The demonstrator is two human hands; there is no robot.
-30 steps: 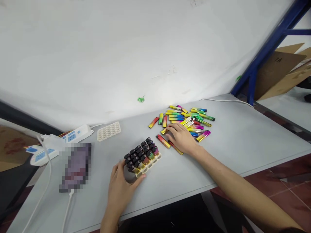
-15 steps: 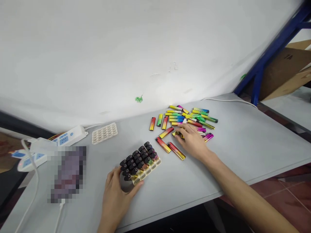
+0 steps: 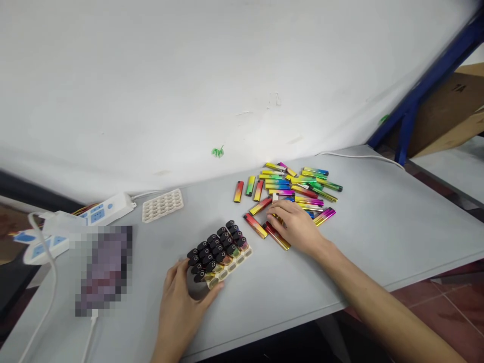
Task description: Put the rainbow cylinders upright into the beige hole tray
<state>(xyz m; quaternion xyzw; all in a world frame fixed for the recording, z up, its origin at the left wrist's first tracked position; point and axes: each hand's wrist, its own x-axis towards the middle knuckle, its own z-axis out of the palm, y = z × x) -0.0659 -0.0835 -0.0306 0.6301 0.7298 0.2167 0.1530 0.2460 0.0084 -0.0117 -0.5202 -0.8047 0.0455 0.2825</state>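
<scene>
My left hand point(image 3: 185, 302) grips the near left end of a cream slotted tray point(image 3: 224, 275), thumb along its front edge and fingers at its left side. Several lighters point(image 3: 217, 247) with black tops stand upright in the tray's slots; the slots of the front row show no lighters. My right hand point(image 3: 297, 224) is closed over a yellow-gold lighter, mostly hidden under its curled fingers. Just beneath that hand lies a red-and-gold lighter point(image 3: 278, 238), beside another red-and-gold lighter point(image 3: 255, 225). Behind the hand spreads a pile of shiny multicoloured lighters point(image 3: 278, 184).
A second cream slotted tray point(image 3: 162, 205) lies at the back left. White power strips point(image 3: 109, 209) with cables and a blurred-out object point(image 3: 106, 272) on a white cable occupy the left side. A white wall point(image 3: 189, 101) rises behind the table; a blue frame point(image 3: 408, 121) and cardboard boxes stand right.
My right hand has drawn slightly toward me from the pile, with the yellow-gold lighter under its fingers. My left hand stays on the tray. The view has shifted a little.
</scene>
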